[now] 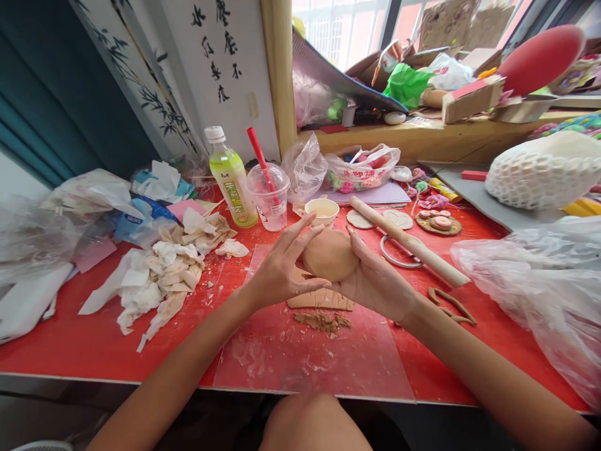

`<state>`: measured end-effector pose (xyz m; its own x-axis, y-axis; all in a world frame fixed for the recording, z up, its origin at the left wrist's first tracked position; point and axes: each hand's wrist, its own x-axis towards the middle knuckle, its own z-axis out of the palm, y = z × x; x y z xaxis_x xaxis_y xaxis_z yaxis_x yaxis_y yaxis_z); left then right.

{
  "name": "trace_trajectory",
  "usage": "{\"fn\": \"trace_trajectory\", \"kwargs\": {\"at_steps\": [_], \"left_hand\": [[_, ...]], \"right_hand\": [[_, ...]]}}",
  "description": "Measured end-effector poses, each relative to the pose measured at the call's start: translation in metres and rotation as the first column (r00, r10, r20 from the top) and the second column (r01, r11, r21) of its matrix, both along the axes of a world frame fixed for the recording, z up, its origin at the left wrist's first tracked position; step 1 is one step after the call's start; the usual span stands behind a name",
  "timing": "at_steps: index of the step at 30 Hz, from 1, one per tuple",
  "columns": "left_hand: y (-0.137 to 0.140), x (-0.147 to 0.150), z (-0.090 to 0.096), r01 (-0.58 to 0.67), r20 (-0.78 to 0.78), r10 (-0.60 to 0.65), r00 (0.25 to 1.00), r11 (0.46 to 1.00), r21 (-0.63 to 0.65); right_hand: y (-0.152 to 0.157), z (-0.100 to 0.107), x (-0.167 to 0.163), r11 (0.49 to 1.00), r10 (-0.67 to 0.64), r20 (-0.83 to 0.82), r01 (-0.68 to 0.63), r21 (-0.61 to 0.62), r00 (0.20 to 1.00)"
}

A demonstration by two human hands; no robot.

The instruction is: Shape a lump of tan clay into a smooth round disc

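A smooth, rounded piece of brown clay [330,257] is held up over the middle of the table. My right hand [380,282] cups it from below and the right, thumb along its edge. My left hand [282,260] curves around its left side, with fingers at the top and thumb low; a gap shows between palm and clay. Below lie a flat piece of cardboard [319,302] and crumbled clay scraps [323,321] on a clear plastic sheet [305,366]. Just behind the clay stands a small paper cup [322,210].
Crumpled tissues [164,269], a green drink bottle [233,178] and a plastic cup with red straw [268,197] stand left. A rolling pin [408,241], metal ring [399,258], decorated clay disc [439,222], bent clay strip [451,305] and plastic bag [530,294] lie right.
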<state>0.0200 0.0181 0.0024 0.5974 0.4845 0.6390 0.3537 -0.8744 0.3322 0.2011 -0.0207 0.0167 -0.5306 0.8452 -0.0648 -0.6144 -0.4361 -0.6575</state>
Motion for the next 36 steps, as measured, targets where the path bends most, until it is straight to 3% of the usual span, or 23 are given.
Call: {"fn": "trace_trajectory", "kwargs": {"at_steps": [5, 13, 18, 24, 30, 33, 36], "left_hand": [[-0.003, 0.002, 0.000, -0.034, -0.012, 0.034, 0.999, 0.998, 0.052], [-0.010, 0.006, 0.001, -0.042, -0.032, 0.047, 0.998, 0.990, 0.132], [-0.007, 0.005, -0.006, -0.004, -0.017, 0.008, 1.000, 0.974, 0.225], [-0.003, 0.005, -0.009, -0.011, -0.087, 0.028, 0.996, 0.982, 0.188], [-0.007, 0.008, -0.008, -0.015, -0.061, 0.027, 0.998, 0.984, 0.180], [-0.007, 0.007, -0.008, 0.027, -0.062, -0.015, 0.998, 0.981, 0.193], [-0.004, 0.005, -0.008, 0.001, -0.077, 0.014, 0.997, 0.982, 0.190]], "right_hand": [[-0.002, -0.003, -0.003, 0.996, 0.060, -0.035, -0.062, -0.057, 0.998], [-0.004, -0.007, -0.007, 0.992, 0.004, -0.025, -0.007, -0.125, 1.000], [-0.001, -0.011, -0.007, 0.995, -0.099, -0.031, 0.099, -0.008, 0.995], [-0.002, -0.010, -0.009, 0.991, -0.132, -0.037, 0.131, -0.027, 0.991], [-0.005, -0.009, -0.007, 0.993, 0.008, -0.047, -0.014, -0.118, 0.999], [-0.004, -0.010, -0.007, 0.989, -0.010, -0.029, 0.005, -0.145, 1.000], [-0.002, -0.013, -0.009, 0.993, -0.092, -0.004, 0.091, -0.076, 0.996]]}}
